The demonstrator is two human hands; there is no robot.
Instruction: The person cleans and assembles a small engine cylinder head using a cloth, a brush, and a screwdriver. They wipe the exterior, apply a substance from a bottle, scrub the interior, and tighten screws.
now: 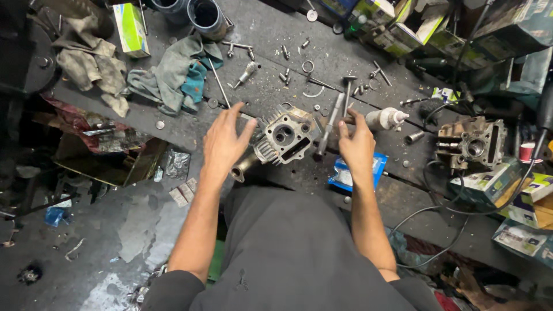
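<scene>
Grimy dark workbench (173, 124) littered with bolts, rags (173, 75) and boxes, with a finned metal engine part (285, 137) sitting near the front edge between both forearms. Left hand (224, 141) stretched out flat, palm down, fingers spread and loose, thumb tip just touching the part's left side, not gripping anything. Right hand (356, 144) raised just right of the part, fingers curled around the wooden handle of a hammer (347, 95) whose head points away, a long metal rod (328, 126) leaning beside it, blue packet (358, 171) lying underneath the wrist, second engine part (472, 144) well off to the right.
</scene>
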